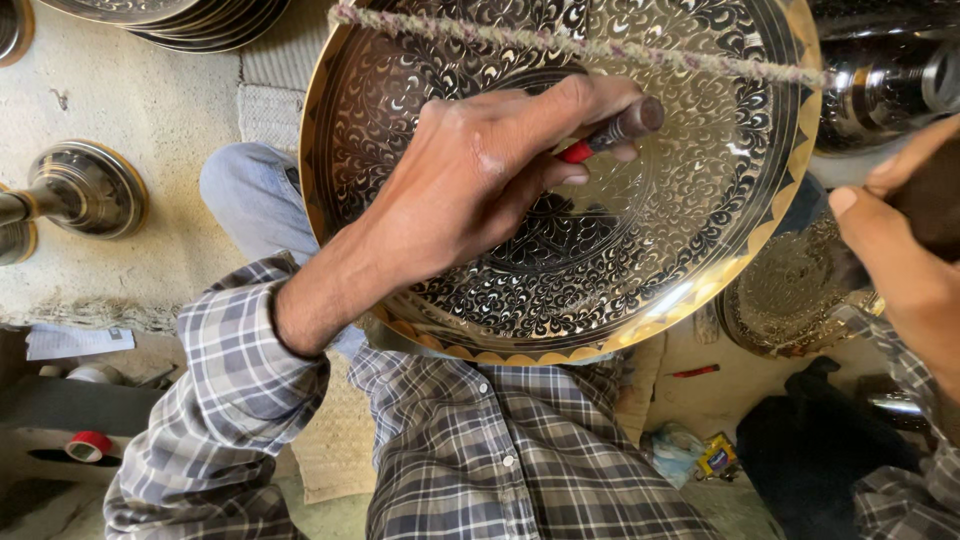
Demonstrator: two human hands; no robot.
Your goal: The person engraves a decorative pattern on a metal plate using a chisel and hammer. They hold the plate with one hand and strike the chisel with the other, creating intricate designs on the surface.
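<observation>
Right now the big engraved brass tray (pixel 660 250) sits tilted on the person's lap, w/ its lower rim against the checked shirt (pixel 520 450) and its face turned up toward the camera. Left hand (pixel 470 190) lies over the tray's centre, closed around a red-handled engraving tool (pixel 612 133) whose tip end is hidden under the fingers. Right hand (pixel 900 250) is off the tray's right rim, fingers curled around something dark; what it is can't be told, prob. a mallet or block.

Handling, as a judgement: tray is stiff sheet metal, fairly heavy for its width, polished so likely slippery. Fine cut pattern would scratch or dent if knocked, so best gripped at the plain gold rim w/ both hands, not on the worked face.

A twisted cord (pixel 580 45) crosses above the tray's top edge. Left of the tray, a metal stand (pixel 85 190) rests on the floor; above-left of the tray, stacked plates (pixel 180 18). Right of the tray, another engraved piece (pixel 790 290).
</observation>
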